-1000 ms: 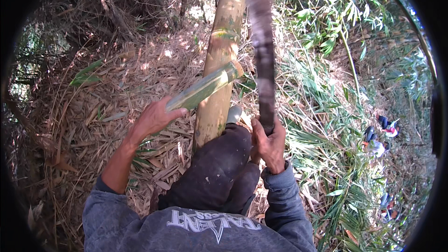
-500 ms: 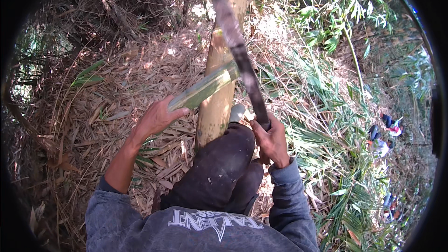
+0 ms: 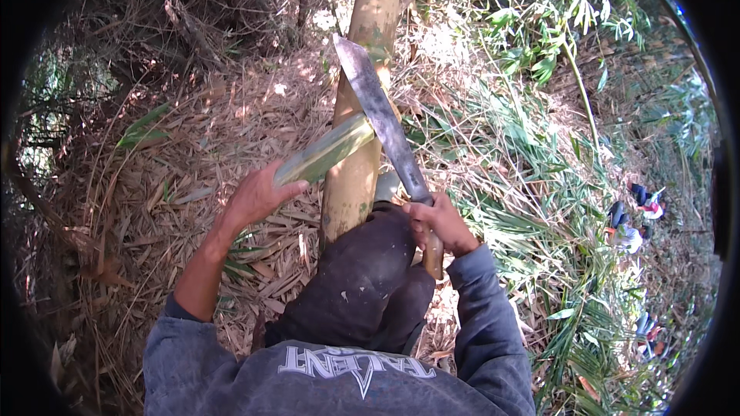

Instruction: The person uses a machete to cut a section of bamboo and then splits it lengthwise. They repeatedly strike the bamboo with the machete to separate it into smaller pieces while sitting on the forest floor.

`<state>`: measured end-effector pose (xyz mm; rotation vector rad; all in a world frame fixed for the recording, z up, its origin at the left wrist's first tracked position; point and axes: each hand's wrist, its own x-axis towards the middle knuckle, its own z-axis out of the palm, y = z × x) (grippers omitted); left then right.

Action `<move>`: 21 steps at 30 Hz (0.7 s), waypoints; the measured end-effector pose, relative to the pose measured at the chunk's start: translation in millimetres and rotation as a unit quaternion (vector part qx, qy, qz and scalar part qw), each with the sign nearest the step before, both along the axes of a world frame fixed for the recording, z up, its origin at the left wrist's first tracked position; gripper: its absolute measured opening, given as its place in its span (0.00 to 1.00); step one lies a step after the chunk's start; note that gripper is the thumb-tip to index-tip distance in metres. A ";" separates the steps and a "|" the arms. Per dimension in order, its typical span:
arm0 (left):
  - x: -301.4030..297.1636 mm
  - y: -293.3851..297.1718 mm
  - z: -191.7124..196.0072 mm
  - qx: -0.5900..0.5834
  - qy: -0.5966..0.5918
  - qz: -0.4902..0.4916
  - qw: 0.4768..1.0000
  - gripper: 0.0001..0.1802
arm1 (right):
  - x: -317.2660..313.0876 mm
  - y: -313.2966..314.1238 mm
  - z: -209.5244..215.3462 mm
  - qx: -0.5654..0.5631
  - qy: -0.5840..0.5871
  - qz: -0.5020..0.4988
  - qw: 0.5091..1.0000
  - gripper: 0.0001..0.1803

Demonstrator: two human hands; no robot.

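Note:
My left hand [image 3: 258, 194] is closed on the lower end of a split bamboo piece [image 3: 327, 150], green along its side. The piece slants up to the right across a thick yellow bamboo pole [image 3: 348, 199]. A machete [image 3: 375, 100] with a dark, broad blade is gripped in my right hand [image 3: 441, 223], its wooden handle [image 3: 433, 256] showing below the fist. The blade points up and left over the pole, its edge at the upper end of the bamboo piece; I cannot tell whether it has cut in. My knee covers the pole's near end.
Dry bamboo leaves [image 3: 185, 208] cover the ground on the left. Green leafy branches [image 3: 539, 31] and cut fronds [image 3: 524, 254] lie or stand on the right. Dense dry twigs [image 3: 200, 8] fill the far left. Several people [image 3: 628, 239] show small at the far right.
The machete has come down and to the left, its tip now lower over the pole. The bamboo piece's upper end has shifted slightly left and down. My left hand stays closed on it.

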<state>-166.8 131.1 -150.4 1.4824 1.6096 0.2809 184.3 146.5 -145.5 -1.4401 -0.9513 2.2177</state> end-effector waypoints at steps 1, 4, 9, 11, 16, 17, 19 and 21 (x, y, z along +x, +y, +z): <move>1.9 -3.7 -1.6 0.001 -0.004 0.005 1.000 0.41 | -0.6 -5.2 -1.5 0.064 -0.046 0.024 0.997 0.10; 3.7 -3.3 -0.4 -0.017 -0.014 0.018 1.000 0.41 | -12.0 -14.3 0.7 0.397 -0.273 0.018 0.876 0.12; 2.1 -1.9 8.0 -0.038 -0.001 0.012 0.999 0.40 | -40.9 -35.9 24.3 0.492 -0.284 -0.101 0.817 0.13; 1.4 -1.1 9.7 -0.031 -0.017 0.015 0.999 0.40 | -37.0 -36.0 12.1 0.534 -0.328 -0.067 0.776 0.13; 8.9 2.7 26.2 -0.043 0.003 0.008 0.999 0.41 | -15.7 -36.2 -30.6 0.480 -0.493 0.086 0.721 0.12; 9.9 -0.4 28.2 -0.047 0.012 0.011 0.999 0.42 | -15.3 -34.1 -29.8 0.474 -0.505 0.098 0.715 0.12; 8.7 -4.2 23.5 -0.035 0.004 0.015 0.999 0.43 | -18.4 -33.6 -22.2 0.504 -0.443 0.066 0.738 0.12; 4.8 -1.3 21.4 -0.025 0.022 0.012 0.999 0.44 | -24.7 -31.0 -7.0 0.534 -0.390 0.024 0.749 0.13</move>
